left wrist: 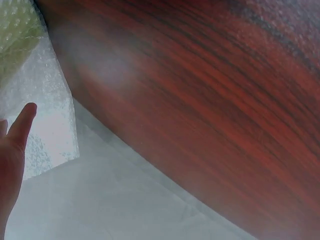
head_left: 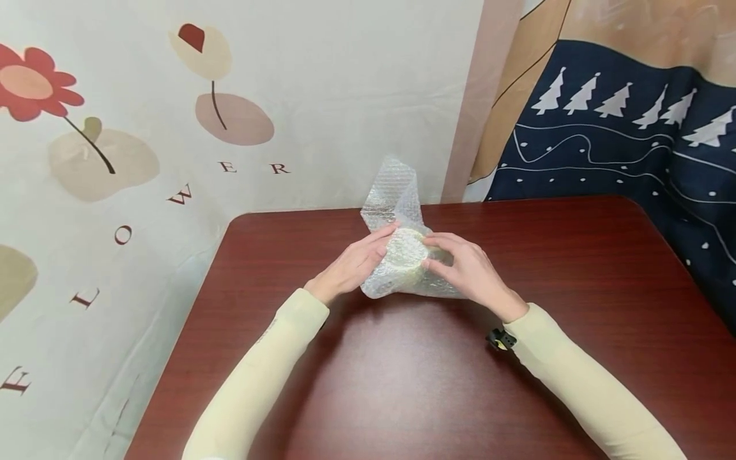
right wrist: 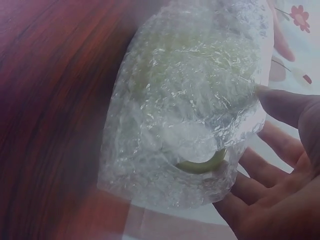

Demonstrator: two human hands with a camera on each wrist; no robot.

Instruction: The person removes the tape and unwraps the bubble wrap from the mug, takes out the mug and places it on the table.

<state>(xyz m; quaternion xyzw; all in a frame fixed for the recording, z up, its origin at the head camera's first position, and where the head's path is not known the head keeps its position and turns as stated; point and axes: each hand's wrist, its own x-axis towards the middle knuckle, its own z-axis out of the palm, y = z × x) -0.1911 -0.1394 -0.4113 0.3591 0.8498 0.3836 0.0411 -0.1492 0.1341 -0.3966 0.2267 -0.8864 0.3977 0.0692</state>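
Observation:
A pale yellow-green mug stands on the table inside clear bubble wrap, its round rim showing through. Its curved handle shows through the wrap in the right wrist view. My left hand lies along the mug's left side, fingers fairly straight against the wrap; the left wrist view shows only part of this hand. From the right, my right hand holds the wrapped mug between thumb and fingers. In its wrist view the thumb presses the wrap's edge, with the other fingers behind it.
The dark red-brown wooden table extends around the mug. Behind it hangs a pale flower-print cloth, with a navy tree-print cloth at the right. One flap of wrap rises near the table's back edge. A black strapped device sits at the right wrist.

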